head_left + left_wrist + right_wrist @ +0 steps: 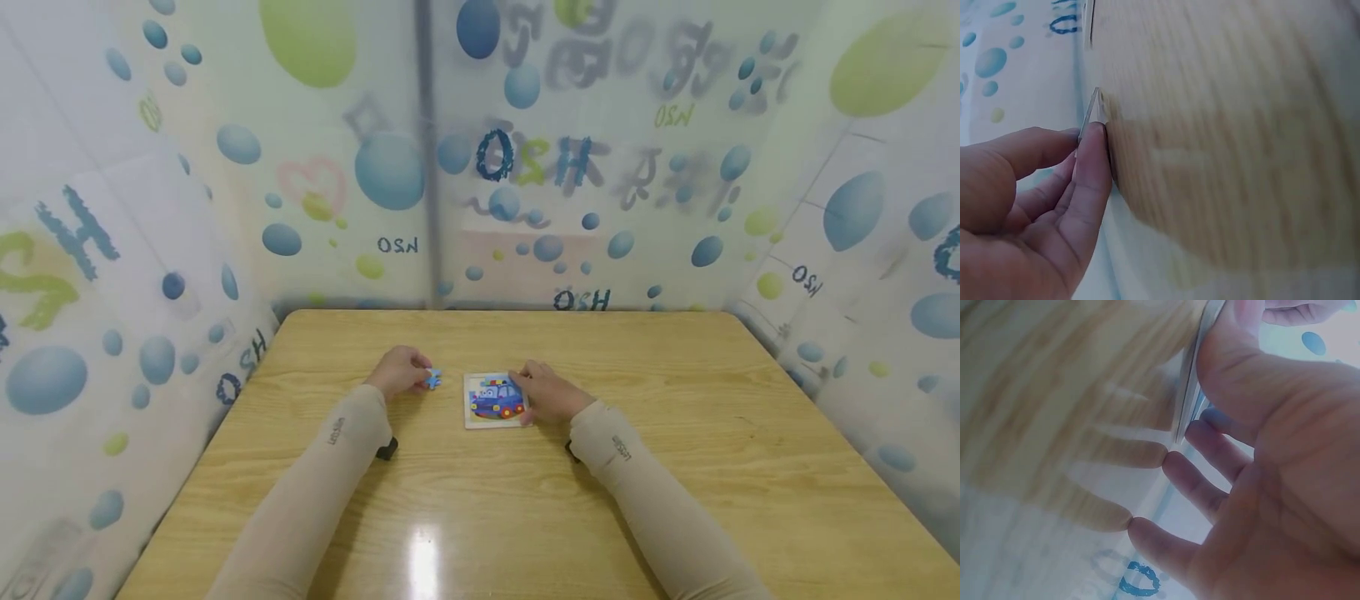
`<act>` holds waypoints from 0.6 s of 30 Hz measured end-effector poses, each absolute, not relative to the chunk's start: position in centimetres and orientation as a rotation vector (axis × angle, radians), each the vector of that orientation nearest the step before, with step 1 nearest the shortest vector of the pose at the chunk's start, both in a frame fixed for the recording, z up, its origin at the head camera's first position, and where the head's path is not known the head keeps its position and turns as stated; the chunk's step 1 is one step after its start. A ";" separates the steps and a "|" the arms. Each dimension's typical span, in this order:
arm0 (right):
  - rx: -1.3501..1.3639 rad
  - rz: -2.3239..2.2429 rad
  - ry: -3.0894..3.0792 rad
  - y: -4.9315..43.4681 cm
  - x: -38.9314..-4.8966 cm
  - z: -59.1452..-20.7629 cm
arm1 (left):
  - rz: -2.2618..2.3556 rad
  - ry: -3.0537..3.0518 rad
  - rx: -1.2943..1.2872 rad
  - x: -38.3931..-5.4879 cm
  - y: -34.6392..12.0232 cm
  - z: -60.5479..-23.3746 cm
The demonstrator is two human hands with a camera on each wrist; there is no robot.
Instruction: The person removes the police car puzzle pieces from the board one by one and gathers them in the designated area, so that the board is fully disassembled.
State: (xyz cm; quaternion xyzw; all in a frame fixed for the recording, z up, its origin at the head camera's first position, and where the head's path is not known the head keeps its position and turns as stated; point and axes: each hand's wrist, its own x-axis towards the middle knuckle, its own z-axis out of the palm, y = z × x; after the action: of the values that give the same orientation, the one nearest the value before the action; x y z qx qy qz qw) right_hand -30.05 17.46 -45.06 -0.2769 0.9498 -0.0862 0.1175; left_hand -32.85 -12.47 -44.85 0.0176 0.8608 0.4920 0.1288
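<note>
My left hand (400,372) pinches a small blue jigsaw piece (434,379) between thumb and fingers, left of the puzzle. The left wrist view has this thin piece (1089,111) edge-on, close over the tabletop. A square jigsaw puzzle (491,403) with a blue cartoon car and a pale frame lies flat on the table. My right hand (553,392) holds it by its right side, thumb near the lower right corner, a finger at the upper right. From the right wrist, the puzzle's edge (1191,372) shows against the thumb, while other fingertips touch the table.
The wooden table (720,433) has a glossy surface with a light reflection near the front. Behind it and on both sides hang pale walls (637,275) printed with blue and green dots and lettering.
</note>
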 end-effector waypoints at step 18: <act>-0.833 -0.257 2.780 17.6 -30.2 -45.4 | 1.272 2.626 0.046 -33.0 -12.5 -44.6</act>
State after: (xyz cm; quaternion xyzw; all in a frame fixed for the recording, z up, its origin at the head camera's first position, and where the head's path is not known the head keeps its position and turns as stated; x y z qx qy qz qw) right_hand -30.20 17.63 -45.37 -0.2841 0.9480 -0.0875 0.1137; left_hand -32.97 -12.52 -44.60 0.0158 0.8943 0.4331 0.1115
